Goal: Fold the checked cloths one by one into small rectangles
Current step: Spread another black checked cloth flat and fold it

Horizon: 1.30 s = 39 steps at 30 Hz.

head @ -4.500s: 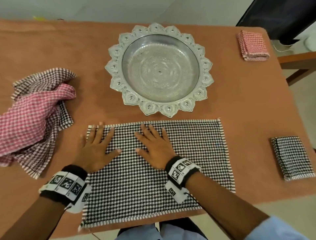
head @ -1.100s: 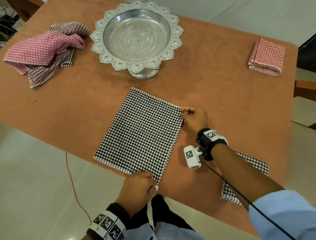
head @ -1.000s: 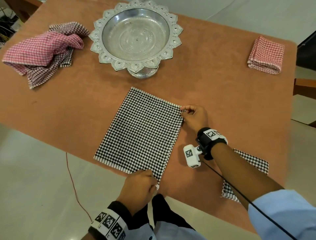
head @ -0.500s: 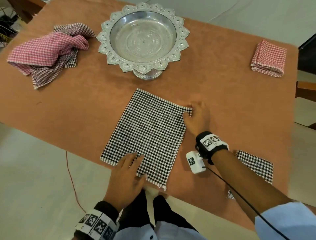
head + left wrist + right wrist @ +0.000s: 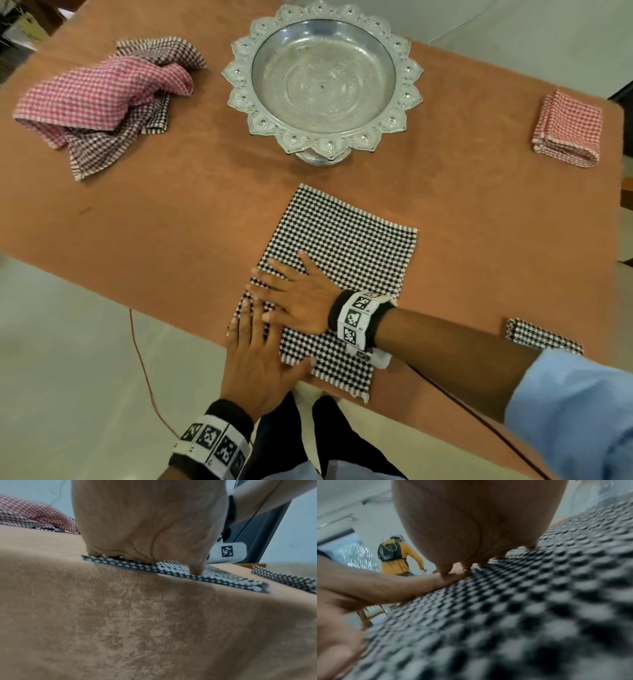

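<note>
No readable text or labels

Black & white checked cloth (image 5: 346,260) lies flat on the brown table, folded in half, w/ one short end at the near table edge; a little corner sticks out past the edge. It looks like a long rectangle, a bit slanted. Two flat hands press on its near left part. Small folded black & white cloth (image 5: 543,337) sits near the right front edge, partly hidden by a sleeve. Small folded red & white cloth (image 5: 567,128) lies at the far right corner, neat & thick. At the far left is a messy pile: pink & white cloth (image 5: 99,99) on top of a dark checked cloth (image 5: 99,150), both crumpled, not folded.
</note>
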### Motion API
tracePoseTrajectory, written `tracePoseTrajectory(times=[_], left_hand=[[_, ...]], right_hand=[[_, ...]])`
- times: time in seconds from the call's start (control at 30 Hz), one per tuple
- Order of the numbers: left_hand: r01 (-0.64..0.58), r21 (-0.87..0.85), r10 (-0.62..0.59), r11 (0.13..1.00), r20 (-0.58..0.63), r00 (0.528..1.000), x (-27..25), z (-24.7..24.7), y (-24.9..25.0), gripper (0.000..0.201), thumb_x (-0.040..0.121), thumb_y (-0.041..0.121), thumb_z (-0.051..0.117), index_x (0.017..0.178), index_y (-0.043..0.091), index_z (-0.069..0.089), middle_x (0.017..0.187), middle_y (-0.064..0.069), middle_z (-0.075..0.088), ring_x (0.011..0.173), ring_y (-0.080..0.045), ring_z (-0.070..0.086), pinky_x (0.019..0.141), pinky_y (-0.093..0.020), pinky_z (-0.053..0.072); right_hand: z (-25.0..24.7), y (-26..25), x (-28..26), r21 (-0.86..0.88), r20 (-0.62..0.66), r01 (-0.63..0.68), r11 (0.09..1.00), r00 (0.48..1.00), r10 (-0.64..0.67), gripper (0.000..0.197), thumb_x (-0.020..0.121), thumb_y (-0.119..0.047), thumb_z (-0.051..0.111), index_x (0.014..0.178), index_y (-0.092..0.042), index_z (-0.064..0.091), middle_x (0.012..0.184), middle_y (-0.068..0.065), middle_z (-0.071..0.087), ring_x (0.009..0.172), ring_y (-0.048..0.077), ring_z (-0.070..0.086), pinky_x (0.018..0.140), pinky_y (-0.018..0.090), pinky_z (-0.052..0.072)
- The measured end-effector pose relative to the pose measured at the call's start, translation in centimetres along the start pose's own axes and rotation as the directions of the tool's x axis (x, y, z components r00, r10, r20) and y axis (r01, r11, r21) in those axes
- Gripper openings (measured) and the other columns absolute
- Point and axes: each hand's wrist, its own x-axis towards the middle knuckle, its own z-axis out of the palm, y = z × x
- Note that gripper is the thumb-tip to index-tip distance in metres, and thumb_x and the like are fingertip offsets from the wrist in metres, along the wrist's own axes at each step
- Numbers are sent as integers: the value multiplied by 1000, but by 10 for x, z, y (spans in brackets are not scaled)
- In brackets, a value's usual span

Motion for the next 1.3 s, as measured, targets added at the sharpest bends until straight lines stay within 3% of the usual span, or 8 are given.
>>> tracePoseTrajectory(times=[0.13,0.27,0.47,0.63,0.83,0.93,1.13,1.3], left_hand=[[42,-18,-41,999,19,999,1,0,4,110,76,91,27,158,20,10,164,-17,-5,151,-34,-6,120,-58,5],[48,-24,-47,999,28,998,2,-3,6,109,75,91,29,156,17,22,163,-20,7,150,-38,5,117,-63,14],[14,23,-16,1000,49,999,5,-10,2,110,71,89,40,151,14,34,158,-24,23,144,-45,25,110,-67,27],[-3,43,1,999,36,999,5,-13,3,111,69,88,46,150,12,34,156,-26,28,141,-47,30,107,-67,31],[-14,62,11,998,43,999,6,-11,2,114,70,88,43,152,9,31,156,-28,25,140,-49,30,106,-68,32],[-28,70,24,997,49,998,6,-12,2,114,71,88,42,153,10,28,157,-28,23,141,-49,27,107,-67,30],[-43,29,42,999,26,999,7,-21,-7,96,79,80,37,151,17,34,157,-23,29,143,-43,30,107,-63,34],[-226,82,226,971,5,974,17,-25,-22,70,95,62,27,154,24,30,161,-14,23,148,-37,23,113,-60,26]], right_hand=[[-22,59,12,-12,0,-182,983,983,182,66,93,-68,3,154,-44,-5,165,-12,-12,151,19,-15,115,63,-14],[-56,119,21,80,35,-368,926,930,366,65,97,-68,11,155,-42,-5,164,-10,-16,152,24,-13,116,64,-9],[-50,87,0,69,-116,-267,961,955,274,75,92,-70,5,157,-33,7,166,-4,-3,153,25,-2,119,60,0],[12,48,-58,63,-35,-205,977,978,207,64,98,-68,15,154,-46,-4,162,-10,-18,150,19,-19,117,55,-17],[22,124,-116,130,-114,-564,816,809,577,67,89,-72,-4,151,-48,-12,163,-6,-18,152,23,-11,118,59,-9],[16,140,-128,143,-80,-603,785,783,616,74,85,-74,-8,153,-45,-11,164,-6,-17,152,23,-12,117,60,-7],[12,78,-109,236,-189,-484,842,828,529,70,96,-69,8,157,-35,7,165,-6,-6,152,20,-8,120,60,1],[41,-14,-92,230,-97,-307,924,937,335,64,101,-62,21,157,-37,5,165,-6,-11,151,19,-15,117,58,-14]])
